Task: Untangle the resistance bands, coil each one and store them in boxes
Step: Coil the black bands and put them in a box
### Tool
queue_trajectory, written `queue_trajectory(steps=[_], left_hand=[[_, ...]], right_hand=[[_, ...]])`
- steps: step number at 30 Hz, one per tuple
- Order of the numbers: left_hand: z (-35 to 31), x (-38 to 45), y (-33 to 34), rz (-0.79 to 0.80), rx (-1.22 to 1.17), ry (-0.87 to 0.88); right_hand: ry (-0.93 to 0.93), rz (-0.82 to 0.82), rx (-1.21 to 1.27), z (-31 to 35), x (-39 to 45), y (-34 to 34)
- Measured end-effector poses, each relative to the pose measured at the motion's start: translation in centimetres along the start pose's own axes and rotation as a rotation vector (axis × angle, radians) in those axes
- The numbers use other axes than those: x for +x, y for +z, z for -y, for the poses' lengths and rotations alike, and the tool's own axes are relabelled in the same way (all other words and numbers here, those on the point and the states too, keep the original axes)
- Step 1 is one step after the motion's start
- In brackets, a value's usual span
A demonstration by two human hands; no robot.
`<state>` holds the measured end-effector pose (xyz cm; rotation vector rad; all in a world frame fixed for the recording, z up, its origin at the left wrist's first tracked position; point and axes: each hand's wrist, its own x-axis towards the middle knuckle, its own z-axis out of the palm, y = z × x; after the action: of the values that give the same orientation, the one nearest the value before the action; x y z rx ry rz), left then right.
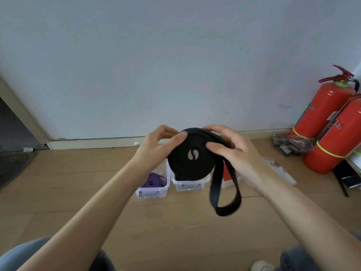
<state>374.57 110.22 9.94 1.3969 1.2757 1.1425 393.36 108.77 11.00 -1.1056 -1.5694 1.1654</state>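
Note:
A black resistance band is wound into a flat coil that I hold up in mid-air above the boxes. My left hand pinches the coil's left edge, thumb on its face. My right hand grips the right edge, thumb pressed on the coil. A loose loop of the band hangs below my right hand. On the floor, a clear box holds a coiled purple band. A second clear box sits right of it, partly hidden by the coil, with something black inside.
Two red fire extinguishers stand against the wall at right, with a dark plastic-wrapped bundle beside them. A red-and-white item and a clear lid lie behind my right hand. My knees show at the bottom.

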Motion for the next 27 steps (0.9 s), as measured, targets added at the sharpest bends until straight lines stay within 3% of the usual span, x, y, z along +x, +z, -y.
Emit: queue_trajectory(steps=[2,5,8,13,15,19,23,25,27], left_hand=[[-0.3,-0.3,0.7,0.103,0.094,0.074],[-0.3,-0.4,1.2,0.141,0.152,0.133],[-0.5,0.1,0.1,0.057,0.012,0.024],[0.0,0.5,-1.3,-0.060,-0.115,-0.072],[0.1,0.9,-2.0,-0.147,-0.206,-0.107],[0.5,1.9,-3.3,-0.310,-0.377,-0.186],[1.3,2.5,-3.6,-0.464,-0.452,-0.248],[1.6,2.6,-3.5,-0.496,-0.464,-0.265],[1.7,2.6,-3.4,-0.509,-0.451,-0.269]], right_hand=[[-0.036,0.089,-0.055,0.1,-0.2,0.4],[-0.043,0.076,-0.160,-0.1,-0.3,0.6],[0.077,0.059,-0.118,-0.1,-0.1,-0.4],[0.312,0.297,0.037,-0.1,-0.4,-1.4],[0.323,0.350,0.081,-0.4,-0.5,-1.4],[0.291,0.300,0.325,-0.6,-0.1,-2.1],[0.254,0.451,0.367,-0.4,0.0,-2.5],[0.265,0.381,0.314,-0.7,0.1,-2.1],[0.279,0.156,0.285,-0.9,0.2,-1.6]])
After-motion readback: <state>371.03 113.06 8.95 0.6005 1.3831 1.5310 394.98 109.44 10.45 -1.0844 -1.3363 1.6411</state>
